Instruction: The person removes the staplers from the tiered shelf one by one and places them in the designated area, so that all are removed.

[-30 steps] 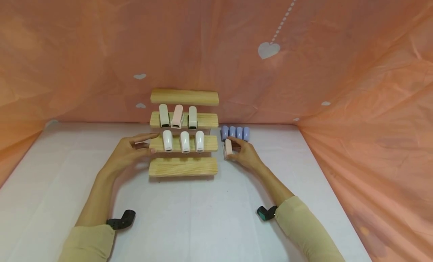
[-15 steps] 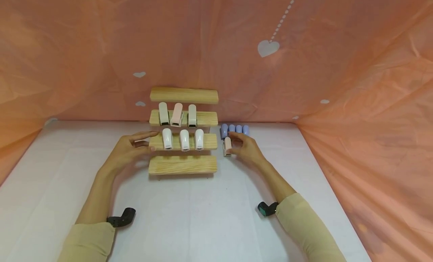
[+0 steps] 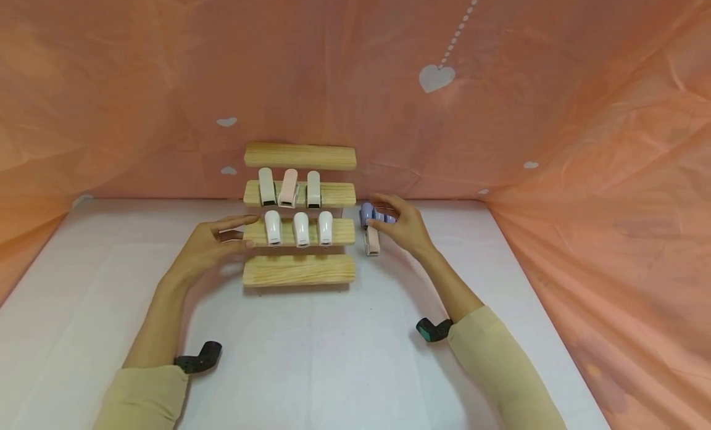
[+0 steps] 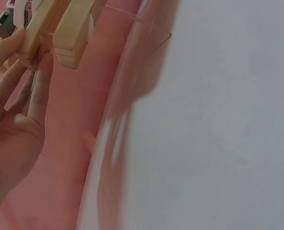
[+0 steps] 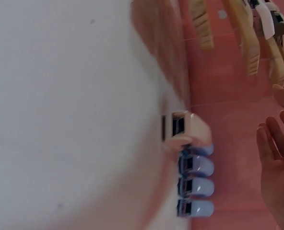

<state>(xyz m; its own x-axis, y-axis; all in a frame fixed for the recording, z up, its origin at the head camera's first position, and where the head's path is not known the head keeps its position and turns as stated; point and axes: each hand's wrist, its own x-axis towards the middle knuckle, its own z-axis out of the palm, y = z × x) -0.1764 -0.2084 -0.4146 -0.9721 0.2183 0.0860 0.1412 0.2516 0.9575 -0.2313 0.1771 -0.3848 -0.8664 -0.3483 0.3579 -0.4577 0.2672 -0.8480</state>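
My left hand (image 3: pixel 207 248) pinches the left end of a plank on a tiered wooden rack (image 3: pixel 299 271); in the left wrist view thumb and fingers lie on either side of the plank (image 4: pixel 34 36). My right hand (image 3: pixel 408 227) hovers over a row of small lavender-blue staplers (image 3: pixel 366 214), partly covering them in the head view. In front of that row a pale pink stapler (image 3: pixel 372 243) stands on the table. The right wrist view shows the fingers (image 5: pixel 271 136) loosely bent, holding nothing, apart from the pink stapler (image 5: pixel 195 129).
Three white staplers (image 3: pixel 300 229) sit on the second plank from the front. Above them, a pink stapler (image 3: pixel 289 186) stands between two pale green ones (image 3: pixel 266 186). An orange-pink curtain (image 3: pixel 389 121) with heart prints hangs close behind the rack and white table (image 3: pixel 333 356).
My right hand has let go of the pale pink stapler, leaving it on the table, and has moved back over the lavender-blue staplers. My left hand stays on the rack.
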